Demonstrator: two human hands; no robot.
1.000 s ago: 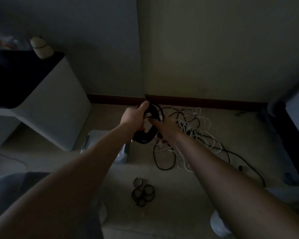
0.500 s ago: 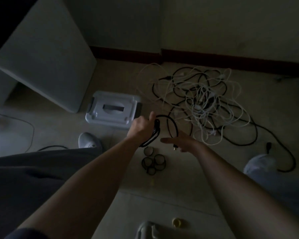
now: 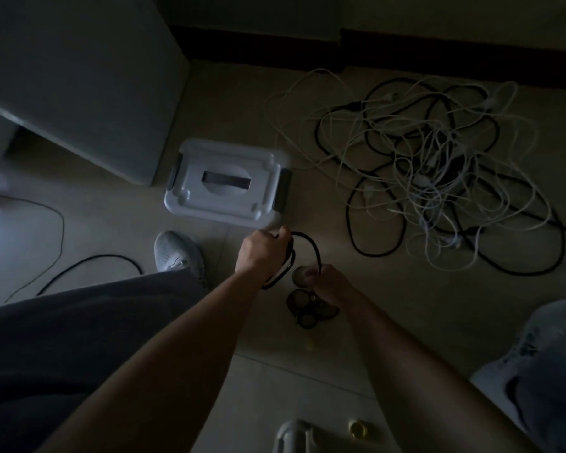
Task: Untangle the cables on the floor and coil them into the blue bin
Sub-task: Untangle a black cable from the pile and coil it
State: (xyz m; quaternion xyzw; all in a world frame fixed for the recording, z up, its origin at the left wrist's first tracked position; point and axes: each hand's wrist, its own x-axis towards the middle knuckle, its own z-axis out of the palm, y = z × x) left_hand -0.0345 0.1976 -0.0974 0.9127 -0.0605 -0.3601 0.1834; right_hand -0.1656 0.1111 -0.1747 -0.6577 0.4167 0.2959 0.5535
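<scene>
Cables (image 3: 438,165) lie in a knotted heap of black and white strands on the far right of the floor, close to the skirting. One black cable (image 3: 312,241) is free of the heap and held up near the middle. The left hand (image 3: 262,253) is curled round several gathered loops of it. The right hand (image 3: 330,284) grips the next stretch in a closed fist, so that a short arch of cable stands between the two hands. The bin (image 3: 229,207) sits on the floor just beyond the left hand, looking pale in this dim light, with its lid on and its dark latches at the sides.

The coiling of this one cable looks nearly finished, though most of the task remains in the heap. The main risk is the lid. With both hands full, opening it means letting go with one of them, and the springy loops could then slip and unwind. A cluster of small dark rings (image 3: 307,312) lies on the floor right under the right hand, and a dangling end could catch or scatter them. The poor light makes crossings in the heap hard to read, so a hard pull there would probably tighten knots.
</scene>
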